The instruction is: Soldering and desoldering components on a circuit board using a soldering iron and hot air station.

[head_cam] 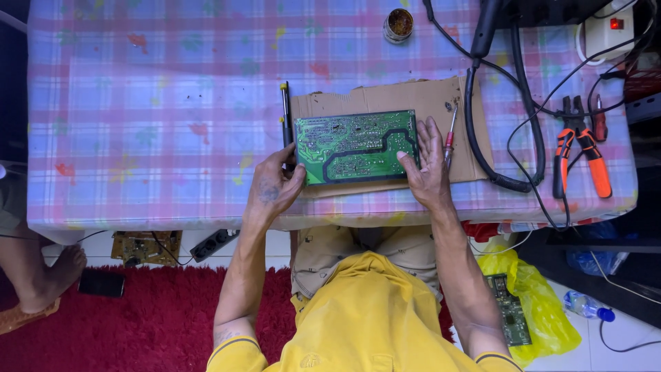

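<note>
- The flat brown cardboard sheet lies under both hands.
- The green rectangular circuit board sits on it, between the hands.
- The left hand pinches the board's left edge.
- The right hand lies open and flat on its right edge.
- The thin red-handled screwdriver is just beside the right hand.

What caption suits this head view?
Left hand and right hand steady a green circuit board on cardboard.

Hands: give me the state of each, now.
Left hand: fingers curled, gripping the left edge of the board.
Right hand: open, flat on the board's right edge.
</note>
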